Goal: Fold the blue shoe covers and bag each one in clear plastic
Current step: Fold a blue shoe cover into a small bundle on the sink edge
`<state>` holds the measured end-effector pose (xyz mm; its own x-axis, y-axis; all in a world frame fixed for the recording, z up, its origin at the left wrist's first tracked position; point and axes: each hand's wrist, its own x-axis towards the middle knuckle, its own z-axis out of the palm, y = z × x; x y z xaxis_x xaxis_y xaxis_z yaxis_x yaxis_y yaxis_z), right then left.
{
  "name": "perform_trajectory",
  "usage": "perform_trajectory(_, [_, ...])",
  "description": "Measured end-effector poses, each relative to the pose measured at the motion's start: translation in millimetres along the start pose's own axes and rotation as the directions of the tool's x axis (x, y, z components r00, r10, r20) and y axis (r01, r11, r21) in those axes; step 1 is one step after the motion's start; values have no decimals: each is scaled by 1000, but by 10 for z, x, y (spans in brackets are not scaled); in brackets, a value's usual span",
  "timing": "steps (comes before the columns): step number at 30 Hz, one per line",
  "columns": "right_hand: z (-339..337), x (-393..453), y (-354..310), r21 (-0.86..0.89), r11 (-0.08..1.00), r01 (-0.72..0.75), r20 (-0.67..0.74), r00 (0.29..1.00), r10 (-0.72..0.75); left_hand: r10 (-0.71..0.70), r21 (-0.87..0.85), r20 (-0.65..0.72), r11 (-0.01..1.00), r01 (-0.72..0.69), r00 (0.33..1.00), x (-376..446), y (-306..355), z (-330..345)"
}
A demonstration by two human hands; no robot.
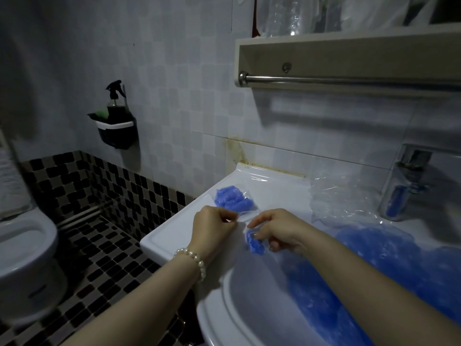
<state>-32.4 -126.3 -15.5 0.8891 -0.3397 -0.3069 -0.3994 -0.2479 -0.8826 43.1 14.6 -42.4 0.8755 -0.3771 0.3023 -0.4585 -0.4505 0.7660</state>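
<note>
My left hand (pixel 214 224) pinches the edge of a small clear plastic bag (pixel 243 217) over the left ledge of the white sink (pixel 174 228). My right hand (pixel 277 231) grips a folded blue shoe cover (pixel 254 243) at the mouth of that bag. Behind my hands, a bagged bundle of blue shoe covers (pixel 233 201) lies on the ledge. A loose heap of blue shoe covers (pixel 389 260) fills the basin at the right.
Crumpled clear plastic bags (pixel 341 198) lie by the chrome tap (pixel 409 176). A shelf with a towel rail (pixel 349 79) hangs above. A toilet (pixel 22 248) stands at the left, and a wall caddy holds a spray bottle (pixel 116 106).
</note>
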Motion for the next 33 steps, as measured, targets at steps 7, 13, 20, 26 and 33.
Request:
perform_trajectory(7, [224, 59, 35, 332, 930, 157, -313, 949, -48, 161, 64, 4, 985, -161, 987, -70, 79, 2])
perform_trajectory(13, [312, 194, 55, 167, 971, 170, -475, 877, -72, 296, 125, -19, 948, -291, 955, -106, 95, 25])
perform_trajectory(20, [420, 224, 131, -87, 969, 232, -707, 671, -224, 413, 178, 25, 894, -410, 911, -104, 68, 71])
perform_trajectory(26, [594, 295, 168, -87, 966, 242, -734, 640, -226, 490, 246, -4, 846, -474, 872, -59, 45, 99])
perform_trajectory(33, [617, 328, 189, -141, 957, 255, -719, 638, -276, 300, 249, -75, 929, -274, 951, -67, 49, 93])
